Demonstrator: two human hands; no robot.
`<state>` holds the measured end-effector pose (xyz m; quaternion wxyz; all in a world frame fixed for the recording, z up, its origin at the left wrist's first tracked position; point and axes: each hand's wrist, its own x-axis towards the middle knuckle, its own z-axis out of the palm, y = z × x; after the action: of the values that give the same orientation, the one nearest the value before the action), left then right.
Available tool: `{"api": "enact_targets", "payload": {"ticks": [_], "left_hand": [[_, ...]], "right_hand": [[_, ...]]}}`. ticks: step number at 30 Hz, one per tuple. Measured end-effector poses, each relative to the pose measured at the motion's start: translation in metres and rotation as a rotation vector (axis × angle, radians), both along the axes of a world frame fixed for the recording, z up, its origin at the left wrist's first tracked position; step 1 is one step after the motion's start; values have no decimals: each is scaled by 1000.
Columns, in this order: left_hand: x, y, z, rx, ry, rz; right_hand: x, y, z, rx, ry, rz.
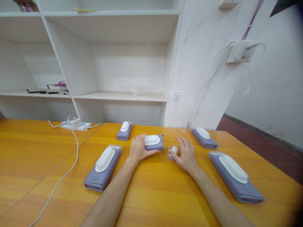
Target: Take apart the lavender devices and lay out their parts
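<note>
My left hand grips the left end of a small purple-grey box with a raised white oval piece on its top. Loose flaps show at the box's right end. To the right, my right hand has its fingers apart, with the thumb over a small white rounded piece in a clear wrap or cup. Whether the thumb presses on it I cannot tell. Similar purple-grey boxes with white oval tops lie around: a long one at left and another long one at right.
Smaller boxes of the same look lie at the back left and back right. A power strip with a white cable is on the wooden table. White shelves stand behind, with clear plastic on one.
</note>
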<state>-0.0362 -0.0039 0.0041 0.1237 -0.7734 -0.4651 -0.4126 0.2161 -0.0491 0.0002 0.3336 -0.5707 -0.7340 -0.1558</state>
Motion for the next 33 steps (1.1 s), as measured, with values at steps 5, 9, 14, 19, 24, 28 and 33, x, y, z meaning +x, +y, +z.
{"api": "enact_targets", "payload": {"ticks": [5, 9, 14, 19, 24, 28, 33], "left_hand": [[0, -1, 1, -16, -2, 8], [1, -2, 1, -32, -1, 5], [2, -2, 2, -47, 5, -24], [7, -4, 2, -48, 85, -124], [12, -6, 4, -105, 206, -279], [12, -10, 10, -137, 240, -334], [9, -13, 14, -109, 208, -306]], "right_hand": [[-3, 1, -8, -196, -27, 158], [-1, 8, -18, -155, -44, 50], [2, 11, -18, -67, -34, -61], [-11, -1, -1, 68, 19, 152], [-30, -11, 3, -93, 16, 375], [-34, -11, 0, -181, 68, 418], [-31, -11, 1, -151, 33, 391]]}}
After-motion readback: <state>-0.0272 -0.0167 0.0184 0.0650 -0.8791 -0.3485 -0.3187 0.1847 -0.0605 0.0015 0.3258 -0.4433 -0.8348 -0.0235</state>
